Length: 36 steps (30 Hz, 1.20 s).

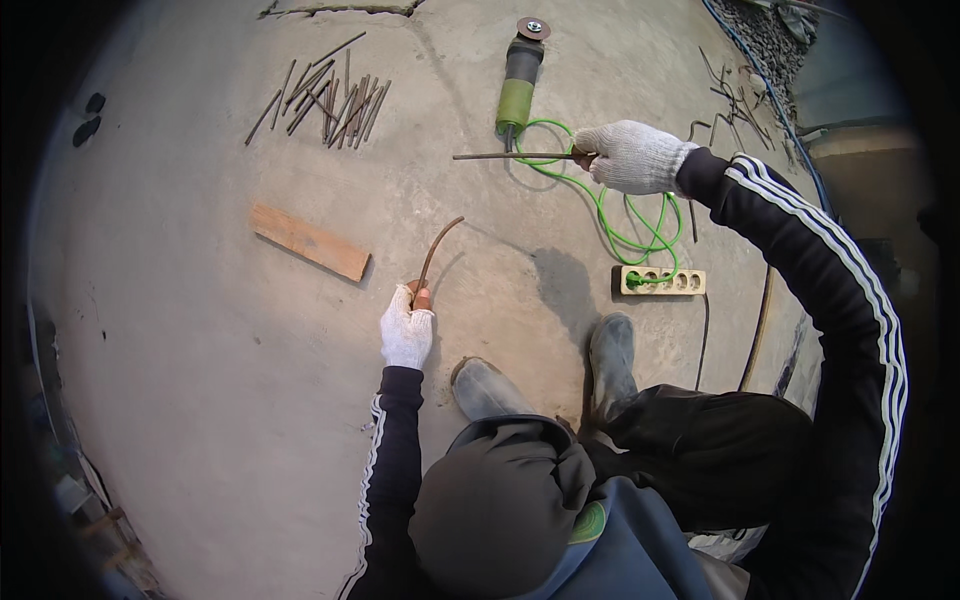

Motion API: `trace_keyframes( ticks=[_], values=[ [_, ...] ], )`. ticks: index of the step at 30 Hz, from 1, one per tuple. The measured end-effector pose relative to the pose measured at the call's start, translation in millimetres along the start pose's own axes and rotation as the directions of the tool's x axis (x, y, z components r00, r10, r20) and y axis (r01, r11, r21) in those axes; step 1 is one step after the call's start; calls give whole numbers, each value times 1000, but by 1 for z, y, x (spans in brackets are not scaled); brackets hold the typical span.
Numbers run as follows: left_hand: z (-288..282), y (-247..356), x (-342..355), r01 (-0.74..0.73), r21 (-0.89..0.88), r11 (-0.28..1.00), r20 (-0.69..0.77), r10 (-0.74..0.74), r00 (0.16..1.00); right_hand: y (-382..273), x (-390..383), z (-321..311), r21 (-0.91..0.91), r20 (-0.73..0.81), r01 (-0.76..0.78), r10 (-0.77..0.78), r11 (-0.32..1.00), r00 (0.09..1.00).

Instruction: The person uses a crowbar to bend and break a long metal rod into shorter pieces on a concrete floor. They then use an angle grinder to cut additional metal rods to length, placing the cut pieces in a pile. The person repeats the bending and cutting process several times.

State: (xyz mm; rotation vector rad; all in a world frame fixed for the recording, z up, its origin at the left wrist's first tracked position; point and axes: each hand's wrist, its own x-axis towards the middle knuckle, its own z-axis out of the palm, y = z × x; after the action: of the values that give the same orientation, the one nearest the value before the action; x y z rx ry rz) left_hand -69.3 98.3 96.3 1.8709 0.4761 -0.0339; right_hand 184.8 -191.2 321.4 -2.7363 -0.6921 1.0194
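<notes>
Dark cloth (505, 510) bulges nearest the camera, behind the left fingers. The left hand (407, 332), gloved in white, pinches the near end of a curved rod (430, 259) with closed fingers; its free end arcs ahead of them. The right hand (635, 157), also gloved, has its fingers folded around one end of a straight rod (515, 156), which points out to their left. The step in hand seems to be handling two rods, one per hand, well apart; any next move calls for firm pinches, as each rod is held at one end only. Boots (612, 360) stand behind the right fingers, a power strip (692, 282) nearer them. A plank (310, 242) lies ahead-left of the left fingers. Past the right fingers lie a grinder (521, 62), ahead-left, and bent rods (740, 105), ahead-right; loose rods (358, 112) lie far ahead of the left fingers.
</notes>
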Motion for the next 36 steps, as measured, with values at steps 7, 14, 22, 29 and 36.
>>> trace_keyframes(
  ticks=[7,14,22,29,36],
  values=[
    [30,29,-37,-478,218,851,406,366,838,-3,-24,36,-312,-10,189,-202,931,979],
    [103,79,-5,-696,426,577,466,520,716,-1,33,87,-190,-48,270,-283,944,958],
    [19,67,14,-423,728,539,233,386,893,-8,68,117,-92,-65,581,-587,809,807],
    [-47,26,-2,121,400,909,-294,2,956,35,150,77,328,-573,162,59,931,817],
    [-77,16,126,561,284,778,-702,-229,674,-33,165,137,479,-332,322,-171,817,928]
  ],
)
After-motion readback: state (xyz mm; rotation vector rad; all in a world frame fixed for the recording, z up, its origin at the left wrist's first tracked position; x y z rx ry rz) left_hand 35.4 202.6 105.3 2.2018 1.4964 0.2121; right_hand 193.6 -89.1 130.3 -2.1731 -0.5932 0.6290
